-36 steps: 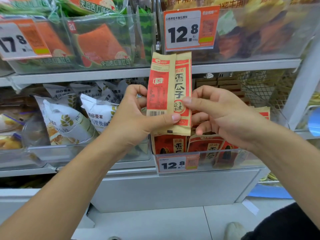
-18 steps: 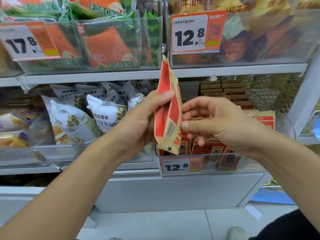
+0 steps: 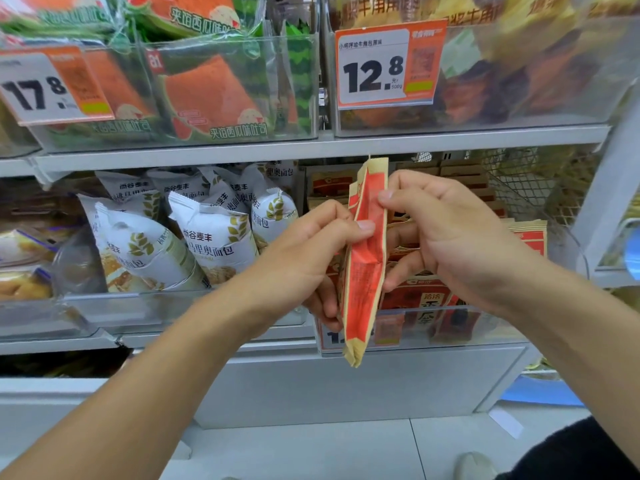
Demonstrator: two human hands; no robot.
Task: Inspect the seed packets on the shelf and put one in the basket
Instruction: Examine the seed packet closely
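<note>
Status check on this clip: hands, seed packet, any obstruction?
Left hand and right hand both pinching seed packet, held edge-on before the shelf bin. No basket in view. Nothing blocking.

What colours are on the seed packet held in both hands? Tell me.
Red-orange and kraft tan, seen from the head camera: seed packet.

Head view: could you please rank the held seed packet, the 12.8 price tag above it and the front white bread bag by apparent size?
1. Seed packet, edge-on and nearest, so unsure.
2. White bread bag and 12.8 price tag look alike.
</note>
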